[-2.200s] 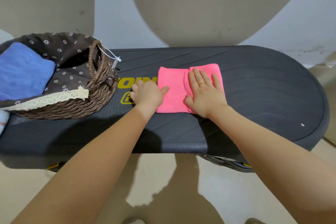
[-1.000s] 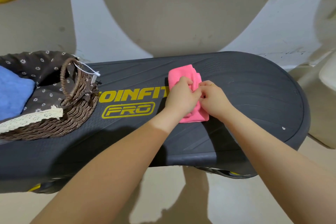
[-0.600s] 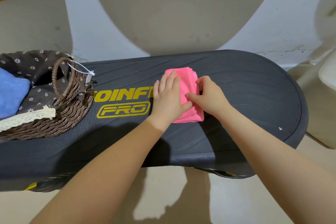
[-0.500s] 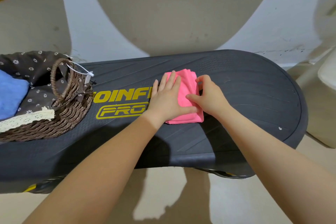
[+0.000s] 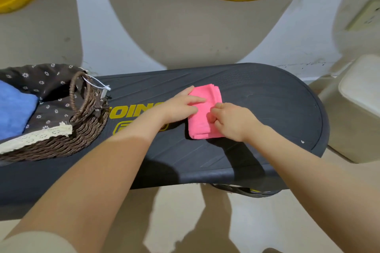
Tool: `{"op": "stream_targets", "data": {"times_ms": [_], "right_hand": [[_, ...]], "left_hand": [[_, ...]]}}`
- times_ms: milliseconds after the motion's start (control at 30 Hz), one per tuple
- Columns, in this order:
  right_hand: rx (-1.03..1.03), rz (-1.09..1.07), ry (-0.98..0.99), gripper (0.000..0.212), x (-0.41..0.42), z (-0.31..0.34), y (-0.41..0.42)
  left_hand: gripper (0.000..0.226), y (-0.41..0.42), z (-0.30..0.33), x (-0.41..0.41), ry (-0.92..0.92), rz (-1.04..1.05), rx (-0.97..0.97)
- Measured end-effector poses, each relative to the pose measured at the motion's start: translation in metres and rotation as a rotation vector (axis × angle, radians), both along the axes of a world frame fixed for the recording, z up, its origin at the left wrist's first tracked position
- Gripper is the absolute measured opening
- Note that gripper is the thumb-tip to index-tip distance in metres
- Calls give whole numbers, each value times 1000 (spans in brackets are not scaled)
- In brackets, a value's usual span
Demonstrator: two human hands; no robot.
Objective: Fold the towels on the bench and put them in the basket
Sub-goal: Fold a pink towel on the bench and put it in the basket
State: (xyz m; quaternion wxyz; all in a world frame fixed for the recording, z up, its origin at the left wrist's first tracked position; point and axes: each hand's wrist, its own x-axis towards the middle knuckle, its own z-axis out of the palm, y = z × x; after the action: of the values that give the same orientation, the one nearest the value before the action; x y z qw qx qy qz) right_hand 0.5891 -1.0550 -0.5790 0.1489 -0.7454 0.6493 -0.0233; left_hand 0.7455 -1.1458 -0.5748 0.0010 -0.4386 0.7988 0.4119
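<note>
Right of the basket (image 5: 61, 129), on the dark desk (image 5: 267, 109), one pink towel (image 5: 202, 127) is lying as a small folded block, its layered edges showing at the far end. The left hand (image 5: 181, 104) is resting on the towel's left side with fingers stretched flat across the cloth, gripping nothing. The right hand (image 5: 230, 119) is sitting at the towel's right edge with fingers curled in, apparently pinching the cloth, though the contact itself is half hidden.

Judging by its look, the towel is going to be light, soft and limp, so the layers could slip apart when lifted. Taking hold across both long sides, pinching the whole stack together, seems the safer grip.

Counting from the single head view: one pink towel on the desk, one blue towel (image 5: 14, 111) already lying inside the basket, one basket with a flowered lining, and two hands working.
</note>
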Motion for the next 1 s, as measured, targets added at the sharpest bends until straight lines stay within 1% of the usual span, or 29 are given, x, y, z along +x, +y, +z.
{"op": "stream_targets", "data": {"times_ms": [33,67,100,133,233,267,333,367,400,467,533,567,600,633,667,700,767,867,933,1000], "right_hand": [[-1,34,64,32,3,6,3],[-14,95,175,40,7,10,7],[-10,143,291,46,11,10,9],[5,161,366,47,15,8,11],[-73,183,479,43,26,-2,15],[-105,181,480,44,29,-2,14],[-196,106,476,42,33,-2,13],[-157,63,437,37,33,-1,12],[-162,-17,331,29,30,0,11],[-126,-193,11,21,21,2,7],[-131,-287,-327,18,14,11,3],[-124,-316,-459,16,13,17,0],[-96,-353,-599,15,14,27,-5],[-67,-390,-759,16,18,35,-10],[-52,-420,-894,18,23,43,-16],[-50,-443,-988,19,30,52,-22],[-47,-447,-1096,22,48,72,-36],[-48,-279,-1107,39,79,100,-56],[-29,-76,-1046,44,99,115,-70],[55,109,-916,69,125,123,-88]], "left_hand": [[46,6,-3,5,65,38,-45],[42,12,-6,9,104,51,-88],[39,17,-8,11,118,42,-111],[36,20,-9,12,116,10,-110],[37,23,-10,17,78,-77,-20],[38,25,-10,19,68,-73,9],[42,29,-9,20,54,-52,46],[43,30,-9,21,42,-53,43],[44,30,-8,23,30,-62,29],[47,31,-6,29,42,-79,-15],[63,31,-1,35,98,-86,-119],[70,31,4,38,129,-79,-178],[69,32,10,41,157,-55,-234],[63,33,16,44,190,-15,-286],[58,33,23,48,230,35,-315],[54,32,32,53,291,85,-317],[54,30,50,68,457,174,-228],[51,25,76,100,633,254,-73],[46,19,89,126,712,283,-2],[43,12,99,160,754,317,13]]}}
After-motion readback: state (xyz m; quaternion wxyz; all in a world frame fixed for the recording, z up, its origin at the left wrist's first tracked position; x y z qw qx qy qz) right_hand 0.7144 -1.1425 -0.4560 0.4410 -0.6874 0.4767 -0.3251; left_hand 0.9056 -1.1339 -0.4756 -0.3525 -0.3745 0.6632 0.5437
